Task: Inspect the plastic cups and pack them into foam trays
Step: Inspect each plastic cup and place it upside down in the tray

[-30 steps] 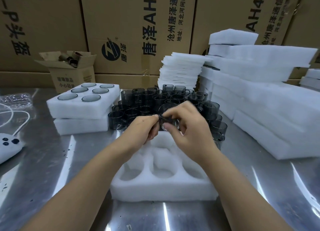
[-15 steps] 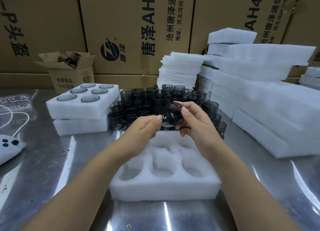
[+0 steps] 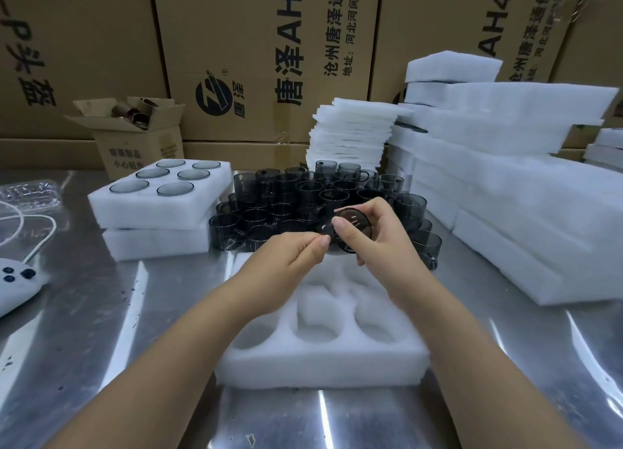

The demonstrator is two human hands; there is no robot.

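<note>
A dark smoky plastic cup [image 3: 354, 227] lies on its side in the air, its round base turned toward me. My right hand [image 3: 381, 243] grips it with thumb and fingers around its wall. My left hand [image 3: 290, 260] pinches the cup's left edge with thumb and forefinger. Below the hands lies a white foam tray [image 3: 323, 357] with several empty round wells. Behind the hands stands a crowd of several dark cups [image 3: 296, 195] on the steel table. At the left, a foam tray [image 3: 161, 206] filled with cups sits on a second tray.
Stacks of white foam trays [image 3: 526, 192] rise at the right, and a pile of thin foam sheets [image 3: 354, 135] stands at the back. A small open carton [image 3: 135, 131] and large cardboard boxes line the rear. A white device with a cable [image 3: 13, 286] lies far left.
The cup has been turned from rim-up to lying sideways with its base toward me, and both hands lifted slightly and shifted right.
</note>
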